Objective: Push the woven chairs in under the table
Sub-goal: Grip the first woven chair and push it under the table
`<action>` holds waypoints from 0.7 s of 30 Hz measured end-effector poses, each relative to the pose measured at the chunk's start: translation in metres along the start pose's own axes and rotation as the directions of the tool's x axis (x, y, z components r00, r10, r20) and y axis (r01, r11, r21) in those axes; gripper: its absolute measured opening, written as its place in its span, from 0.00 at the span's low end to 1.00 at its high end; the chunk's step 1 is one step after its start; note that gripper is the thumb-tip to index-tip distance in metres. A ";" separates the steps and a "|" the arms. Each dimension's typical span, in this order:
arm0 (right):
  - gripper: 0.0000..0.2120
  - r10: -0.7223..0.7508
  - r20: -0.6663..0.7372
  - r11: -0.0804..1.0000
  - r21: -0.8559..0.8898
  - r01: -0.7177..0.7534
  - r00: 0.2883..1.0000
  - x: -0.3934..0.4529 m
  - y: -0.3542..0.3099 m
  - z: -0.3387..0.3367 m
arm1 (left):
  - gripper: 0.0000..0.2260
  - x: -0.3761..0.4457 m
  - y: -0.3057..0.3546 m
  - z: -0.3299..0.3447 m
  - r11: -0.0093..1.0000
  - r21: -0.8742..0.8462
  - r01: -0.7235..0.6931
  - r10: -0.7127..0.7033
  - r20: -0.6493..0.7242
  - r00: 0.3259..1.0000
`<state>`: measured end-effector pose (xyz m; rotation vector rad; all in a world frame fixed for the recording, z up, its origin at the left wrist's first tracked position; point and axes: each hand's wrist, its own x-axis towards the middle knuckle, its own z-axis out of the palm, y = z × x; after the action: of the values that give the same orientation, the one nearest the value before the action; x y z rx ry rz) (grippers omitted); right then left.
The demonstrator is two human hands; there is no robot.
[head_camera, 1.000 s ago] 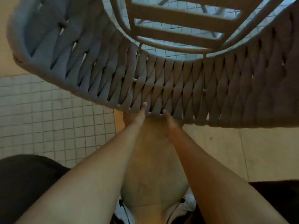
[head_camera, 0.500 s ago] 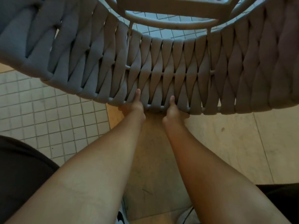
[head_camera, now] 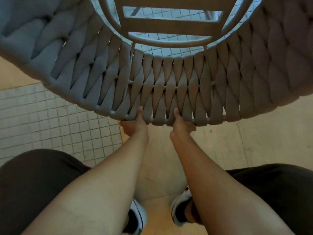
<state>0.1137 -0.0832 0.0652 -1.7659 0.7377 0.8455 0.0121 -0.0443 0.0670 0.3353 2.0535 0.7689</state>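
A grey woven chair (head_camera: pixel 169 85) fills the upper half of the head view, seen from above and behind its curved backrest of wide twisted straps. Its slatted seat (head_camera: pixel 171 22) shows at the top centre. My left hand (head_camera: pixel 134 123) grips the backrest's top rail left of centre, thumb lying up over the straps. My right hand (head_camera: pixel 180 125) holds the same rail a little to the right, thumb up as well. The fingers of both hands are hidden behind the rail. No table is in view.
Small white square tiles (head_camera: pixel 50 124) cover the floor on the left; large beige slabs (head_camera: pixel 237 143) lie under me and to the right. My white and black shoes (head_camera: pixel 179 211) stand close behind the chair. More tiles show through the seat slats.
The view has tipped down, so the chair back sits lower in frame and my shoes and more of the seat show. Both hands keep their grip on the top rail.
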 end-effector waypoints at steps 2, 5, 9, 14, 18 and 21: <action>0.48 -0.019 -0.004 1.000 0.006 0.019 1.000 -0.028 -0.015 -0.013 | 0.33 -0.030 0.011 -0.016 1.000 -0.025 -0.018 0.017 -0.007 1.000; 0.46 -0.039 0.021 0.999 -0.021 0.040 0.999 -0.077 -0.045 -0.032 | 0.30 -0.078 0.043 -0.045 0.994 -0.051 -0.098 0.098 0.000 0.995; 0.43 -0.016 0.012 0.999 -0.034 0.017 1.000 -0.133 -0.082 -0.050 | 0.27 -0.135 0.079 -0.081 0.931 0.038 -0.363 0.362 0.020 0.932; 0.41 -0.019 -0.025 0.997 -0.077 0.017 1.000 -0.196 -0.124 -0.073 | 0.24 -0.175 0.115 -0.130 0.371 0.425 -0.826 0.692 0.466 0.551; 0.37 -0.068 -0.041 0.994 -0.093 0.064 0.997 -0.239 -0.156 -0.087 | 0.39 -0.179 0.180 -0.143 -0.347 0.217 -0.912 0.428 0.902 0.052; 0.34 -0.098 -0.066 0.991 -0.099 0.091 0.993 -0.271 -0.176 -0.093 | 0.39 -0.185 0.221 -0.139 -0.654 0.098 -0.750 0.118 0.993 0.028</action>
<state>0.1188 -0.0900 0.4011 -1.9097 0.6633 0.7693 -0.0087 -0.0210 0.3852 2.8482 0.8258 -0.5011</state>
